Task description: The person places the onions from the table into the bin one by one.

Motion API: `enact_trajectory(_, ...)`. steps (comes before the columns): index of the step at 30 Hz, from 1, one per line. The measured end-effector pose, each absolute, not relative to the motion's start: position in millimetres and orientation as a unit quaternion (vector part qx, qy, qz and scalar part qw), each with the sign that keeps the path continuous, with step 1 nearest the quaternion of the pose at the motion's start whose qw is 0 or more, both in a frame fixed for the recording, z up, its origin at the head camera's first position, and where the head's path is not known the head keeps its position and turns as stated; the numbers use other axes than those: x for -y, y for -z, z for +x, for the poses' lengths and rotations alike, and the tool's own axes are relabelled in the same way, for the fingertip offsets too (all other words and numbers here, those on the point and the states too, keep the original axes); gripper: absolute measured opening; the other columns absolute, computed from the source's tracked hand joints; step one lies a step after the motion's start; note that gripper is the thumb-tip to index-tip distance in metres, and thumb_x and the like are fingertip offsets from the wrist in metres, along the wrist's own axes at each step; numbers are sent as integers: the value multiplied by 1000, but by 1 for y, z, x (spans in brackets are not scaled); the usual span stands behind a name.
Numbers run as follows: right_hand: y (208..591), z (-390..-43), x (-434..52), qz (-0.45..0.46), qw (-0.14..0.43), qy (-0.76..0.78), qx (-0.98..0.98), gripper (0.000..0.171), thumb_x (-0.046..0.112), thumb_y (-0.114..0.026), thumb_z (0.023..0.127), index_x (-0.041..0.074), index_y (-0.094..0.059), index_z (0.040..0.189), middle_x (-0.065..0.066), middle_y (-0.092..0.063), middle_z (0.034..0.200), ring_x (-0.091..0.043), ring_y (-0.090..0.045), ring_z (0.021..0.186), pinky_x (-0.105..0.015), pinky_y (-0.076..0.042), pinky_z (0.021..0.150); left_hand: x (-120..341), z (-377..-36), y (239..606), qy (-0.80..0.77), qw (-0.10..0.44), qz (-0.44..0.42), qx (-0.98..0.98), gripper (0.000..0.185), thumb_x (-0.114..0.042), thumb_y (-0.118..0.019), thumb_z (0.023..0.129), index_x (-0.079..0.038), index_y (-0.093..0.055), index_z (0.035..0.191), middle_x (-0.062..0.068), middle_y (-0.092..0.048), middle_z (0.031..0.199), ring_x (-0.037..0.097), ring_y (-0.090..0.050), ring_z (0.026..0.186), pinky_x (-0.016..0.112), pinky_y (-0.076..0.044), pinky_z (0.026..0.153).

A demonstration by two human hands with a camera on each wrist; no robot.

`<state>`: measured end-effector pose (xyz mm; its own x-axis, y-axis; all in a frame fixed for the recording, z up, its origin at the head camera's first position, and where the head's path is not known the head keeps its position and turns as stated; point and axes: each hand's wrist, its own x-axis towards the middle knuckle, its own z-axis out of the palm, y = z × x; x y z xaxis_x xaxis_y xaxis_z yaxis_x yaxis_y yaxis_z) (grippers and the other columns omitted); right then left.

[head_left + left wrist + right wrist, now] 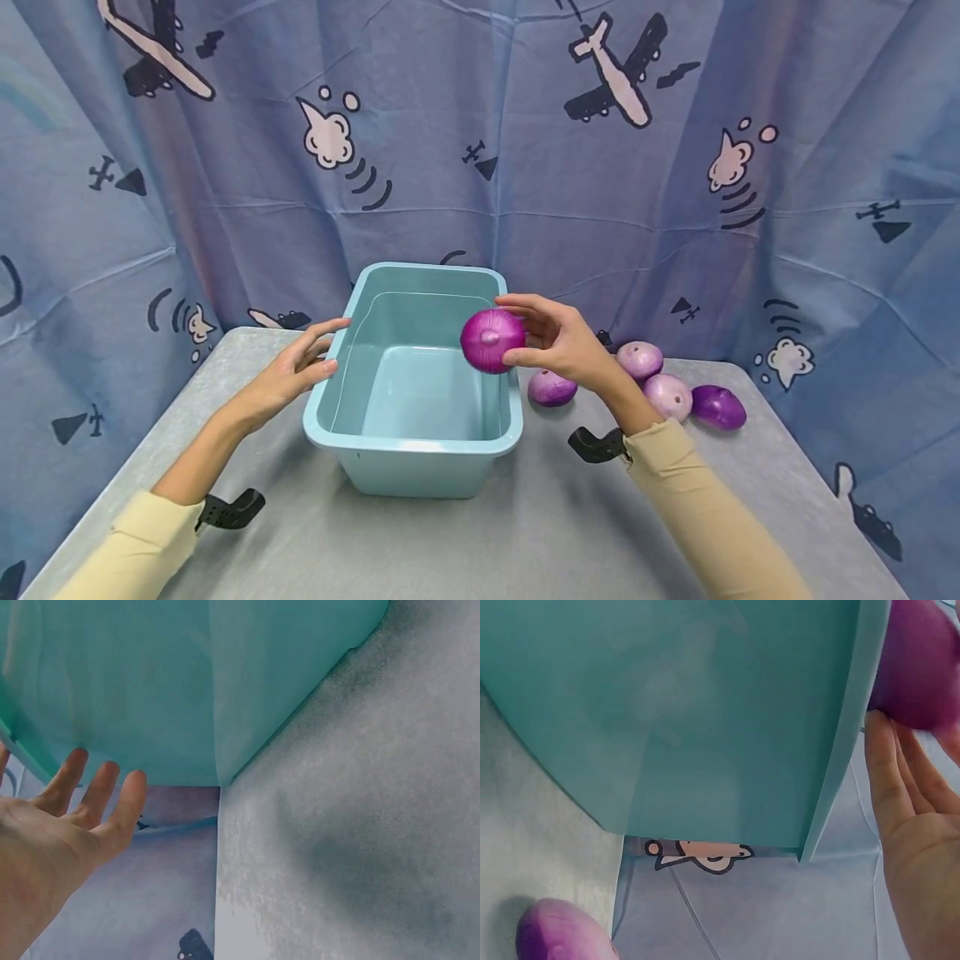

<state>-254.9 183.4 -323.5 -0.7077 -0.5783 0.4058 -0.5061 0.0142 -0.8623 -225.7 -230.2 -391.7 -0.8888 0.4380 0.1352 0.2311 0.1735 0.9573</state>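
A light blue plastic tub (411, 440) stands in the middle of the grey table. My right hand (534, 335) holds a purple onion (491, 339) between thumb and fingers, just above the tub's right rim. In the right wrist view the onion (922, 667) sits at the top right against my fingers (889, 772), beside the tub wall (705, 712). My left hand (333, 343) is open with straight fingers at the tub's left rim. The left wrist view shows its fingers (94, 791) spread close to the tub wall (187, 690); I cannot tell whether they touch it.
Several more purple onions lie on the table right of the tub, the nearest one (551, 387) beside its wall and the farthest (717, 407) towards the right edge. One onion (562, 930) shows in the right wrist view. A blue aeroplane-print curtain (480, 167) surrounds the table.
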Motion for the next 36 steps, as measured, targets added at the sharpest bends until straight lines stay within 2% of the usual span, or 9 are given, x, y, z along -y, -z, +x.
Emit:
enact_trajectory(7, 328, -254, -196, -387, 15, 599, -701, 52, -9, -77, 86, -10, -57, 134, -30, -60, 127, -48, -61, 111, -45, -54, 88, 229, -225, 391, -604, 85, 221, -761, 59, -23, -51, 107, -25, -27, 161, 22, -27, 158, 42, -32, 141, 66, -29, 106)
enact_trajectory(11, 334, -253, -211, -366, 1, 589, -720, 44, -11, -76, 86, -8, -62, 128, -25, -65, 121, -44, -65, 106, -42, -57, 82, 229, -225, 390, -603, 84, 219, -762, 59, -24, -51, 107, -25, -27, 161, 23, -27, 159, 43, -31, 142, 67, -28, 106)
enact_trajectory(17, 343, -249, -236, -336, -6, 577, -745, 40, -10, -76, 86, -6, -64, 125, -19, -68, 118, -43, -66, 104, -39, -55, 87, 228, -226, 390, -603, 84, 219, -762, 59, -24, -51, 107, -25, -27, 161, 23, -25, 159, 44, -29, 142, 68, -27, 107)
enact_trajectory(21, 351, -245, -251, -306, 3, 570, -763, 41, -5, -77, 88, -5, -64, 127, -17, -68, 119, -39, -66, 106, -38, -56, 85, 229, -227, 391, -603, 86, 218, -762, 59, -24, -51, 107, -25, -27, 161, 24, -25, 159, 44, -31, 142, 68, -27, 107)
enact_trajectory(24, 359, -243, -262, -293, 9, 563, -773, 40, -3, -76, 90, -6, -63, 128, -20, -67, 120, -36, -67, 107, -37, -56, 84, 229, -227, 391, -604, 87, 217, -762, 59, -24, -51, 107, -25, -27, 161, 24, -24, 160, 44, -30, 142, 69, -26, 107)
enact_trajectory(30, 377, -244, -284, -302, 8, 552, -778, 37, -7, -72, 91, -10, -61, 127, -32, -62, 119, -40, -65, 106, -35, -55, 87, 229, -226, 392, -608, 87, 219, -758, 60, -24, -51, 107, -23, -27, 161, 25, -23, 160, 45, -29, 142, 69, -26, 107)
enact_trajectory(36, 392, -241, -305, -271, 4, 543, -795, 40, -6, -72, 91, -12, -59, 129, -30, -61, 123, -30, -68, 105, -31, -55, 85, 229, -226, 391, -605, 87, 217, -761, 60, -24, -51, 107, -24, -27, 161, 24, -25, 159, 45, -31, 141, 69, -27, 106)
